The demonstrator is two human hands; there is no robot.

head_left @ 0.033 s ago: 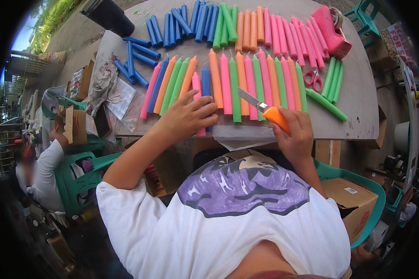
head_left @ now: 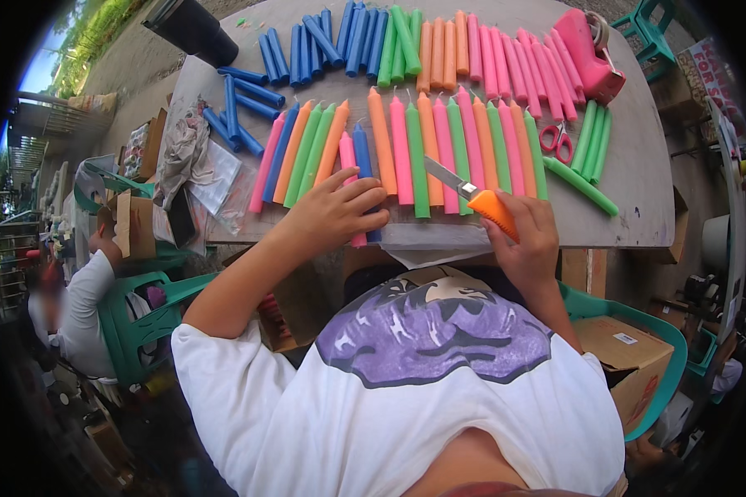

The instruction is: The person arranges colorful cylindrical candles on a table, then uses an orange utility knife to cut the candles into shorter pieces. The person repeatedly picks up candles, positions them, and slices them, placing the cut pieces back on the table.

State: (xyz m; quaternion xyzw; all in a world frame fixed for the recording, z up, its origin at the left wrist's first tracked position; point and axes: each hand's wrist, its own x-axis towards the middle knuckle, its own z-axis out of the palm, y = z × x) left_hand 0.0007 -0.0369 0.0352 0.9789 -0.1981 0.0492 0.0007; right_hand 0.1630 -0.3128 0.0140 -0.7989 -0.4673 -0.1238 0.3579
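Observation:
My left hand [head_left: 346, 207] lies over a short pink candle [head_left: 348, 154] and a blue candle [head_left: 362, 151], its fingers curled onto their lower parts. In my right hand [head_left: 529, 240] is a box cutter [head_left: 493, 211] with an orange handle. Its blade is out and points up and left, over a green candle [head_left: 417, 149] and its neighbours. Those belong to a near row of pink, orange and green candles, wicks pointing away from me. Left of my left hand lie an orange candle [head_left: 333, 141] and others in green, blue and pink.
Behind are groups of blue candles [head_left: 302, 54], green, orange and pink candles [head_left: 489, 58]. A pink tape dispenser [head_left: 590, 58], red scissors [head_left: 557, 142] and loose green candles [head_left: 584, 186] sit right. Left are a rag [head_left: 189, 145], plastic bags [head_left: 220, 178] and a black bucket [head_left: 192, 33].
The short pink candle and the blue candle under my left hand have slid slightly toward me and left, their tips now lower. My right hand and the box cutter have stayed put.

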